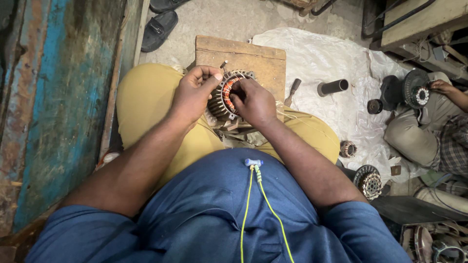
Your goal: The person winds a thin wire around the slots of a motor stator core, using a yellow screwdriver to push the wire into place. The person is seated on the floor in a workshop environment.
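A round finned metal motor stator (222, 101) with copper-orange windings rests on my lap, against a wooden block (253, 61). My left hand (194, 92) grips its left rim, thumb over the top edge. Fingers of my right hand (253, 102) are curled into the stator's bore, pressing on the windings. Thin wire strands (287, 114) trail from under my right hand over my right thigh.
A white plastic sheet (331, 58) on the floor holds a dark metal tube (334, 87), a wooden-handled tool (291, 91) and motor parts (368, 181). Another person (429, 126) sits at right, holding a round motor part (415, 87). Sandals (158, 29) lie ahead; a blue painted wall (58, 97) stands left.
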